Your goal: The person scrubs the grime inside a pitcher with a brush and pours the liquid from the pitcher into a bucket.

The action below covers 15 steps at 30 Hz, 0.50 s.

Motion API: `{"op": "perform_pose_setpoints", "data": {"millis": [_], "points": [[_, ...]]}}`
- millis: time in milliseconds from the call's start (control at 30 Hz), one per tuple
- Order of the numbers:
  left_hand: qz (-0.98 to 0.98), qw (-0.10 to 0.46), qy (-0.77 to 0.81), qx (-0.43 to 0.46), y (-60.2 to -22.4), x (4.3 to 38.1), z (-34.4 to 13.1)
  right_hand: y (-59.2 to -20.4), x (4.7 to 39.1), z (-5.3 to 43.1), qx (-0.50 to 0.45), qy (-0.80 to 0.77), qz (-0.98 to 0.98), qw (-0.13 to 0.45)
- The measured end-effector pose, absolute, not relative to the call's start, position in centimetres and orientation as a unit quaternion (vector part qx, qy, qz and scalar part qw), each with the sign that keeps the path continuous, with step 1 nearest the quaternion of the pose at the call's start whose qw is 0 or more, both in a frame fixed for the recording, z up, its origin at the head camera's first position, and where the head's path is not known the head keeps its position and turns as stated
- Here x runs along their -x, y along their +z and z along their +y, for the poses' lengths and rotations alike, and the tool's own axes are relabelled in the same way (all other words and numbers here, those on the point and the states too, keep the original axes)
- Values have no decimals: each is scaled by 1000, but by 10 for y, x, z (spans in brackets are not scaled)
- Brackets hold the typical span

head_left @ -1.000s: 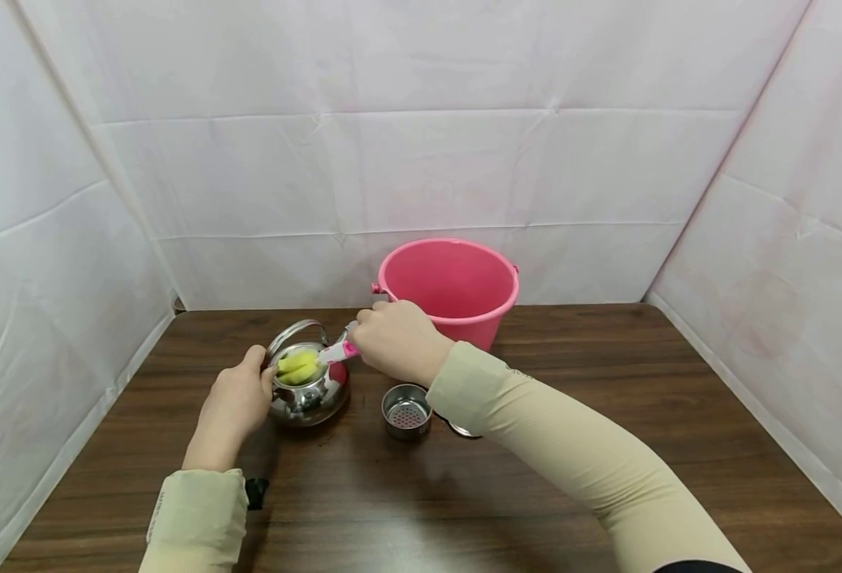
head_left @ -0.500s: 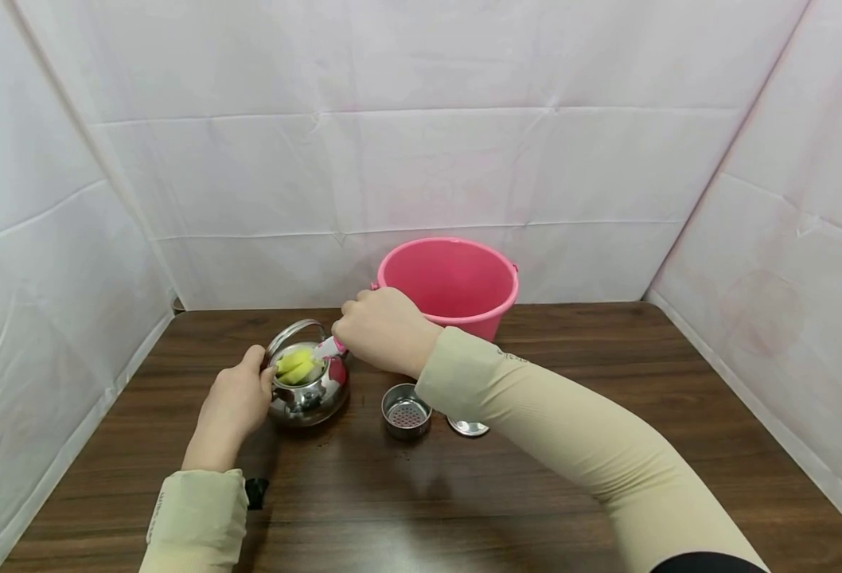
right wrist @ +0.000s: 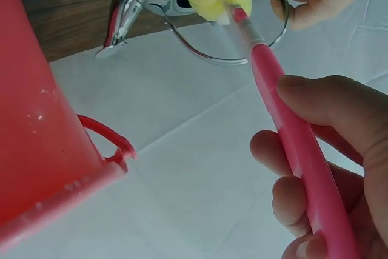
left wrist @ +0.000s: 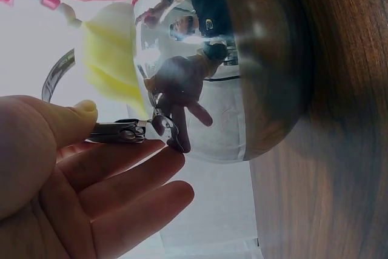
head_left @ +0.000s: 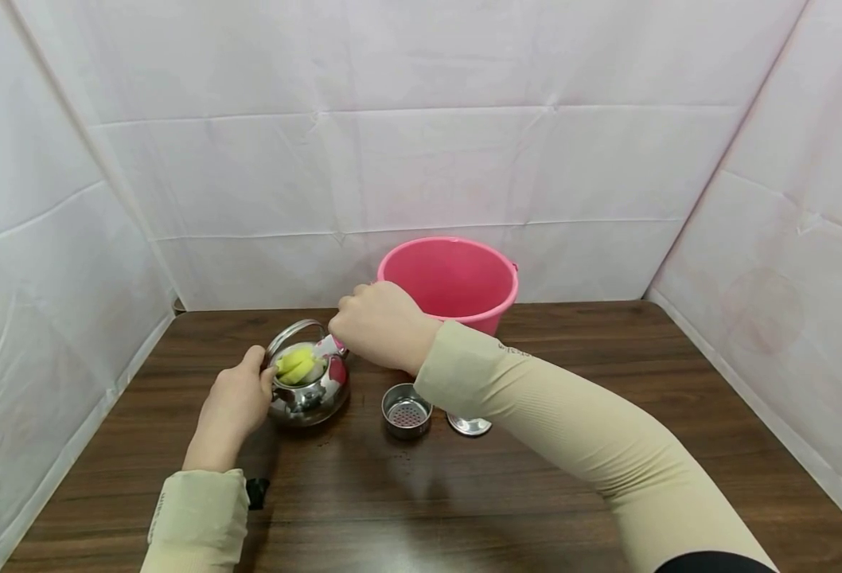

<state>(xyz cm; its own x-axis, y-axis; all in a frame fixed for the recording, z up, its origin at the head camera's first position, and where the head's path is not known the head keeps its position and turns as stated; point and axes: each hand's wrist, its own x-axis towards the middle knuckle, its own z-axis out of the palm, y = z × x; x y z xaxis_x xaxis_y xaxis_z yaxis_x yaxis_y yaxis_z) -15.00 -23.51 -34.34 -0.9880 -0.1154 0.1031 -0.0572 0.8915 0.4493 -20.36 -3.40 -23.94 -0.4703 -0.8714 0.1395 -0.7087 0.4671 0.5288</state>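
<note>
A shiny steel teapot [head_left: 309, 406] stands lidless on the wooden table at left in the head view. My left hand [head_left: 231, 406] holds its hoop handle [left wrist: 118, 131] near the base, thumb on top, as the left wrist view shows. My right hand [head_left: 385, 326] grips the pink handle [right wrist: 288, 113] of a sponge brush, fingers curled around it. The brush's yellow sponge head [head_left: 295, 366] sits at the teapot's mouth, under the hoop; in the left wrist view much of it shows above the rim. The spout [right wrist: 121, 19] points toward the bucket.
Behind my right hand stands a pink bucket [head_left: 481, 322], its handle [right wrist: 106, 131] on the side toward the teapot. A steel strainer cup [head_left: 407, 426] sits right of the teapot, with a round steel lid [head_left: 469, 427] beside it near my right sleeve. White sheeting [head_left: 435, 175] encloses the table.
My right hand has moved left and slightly away from me, pushing the brush closer to the teapot. More of the steel lid shows beside my sleeve. The left hand and teapot stay put.
</note>
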Motion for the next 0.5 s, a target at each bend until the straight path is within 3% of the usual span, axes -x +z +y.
{"op": "perform_pose_setpoints", "data": {"millis": [500], "points": [[-969, 50, -235, -53, -340, 151, -233, -222, 202, -44, -482, -212, -833, 172]]}}
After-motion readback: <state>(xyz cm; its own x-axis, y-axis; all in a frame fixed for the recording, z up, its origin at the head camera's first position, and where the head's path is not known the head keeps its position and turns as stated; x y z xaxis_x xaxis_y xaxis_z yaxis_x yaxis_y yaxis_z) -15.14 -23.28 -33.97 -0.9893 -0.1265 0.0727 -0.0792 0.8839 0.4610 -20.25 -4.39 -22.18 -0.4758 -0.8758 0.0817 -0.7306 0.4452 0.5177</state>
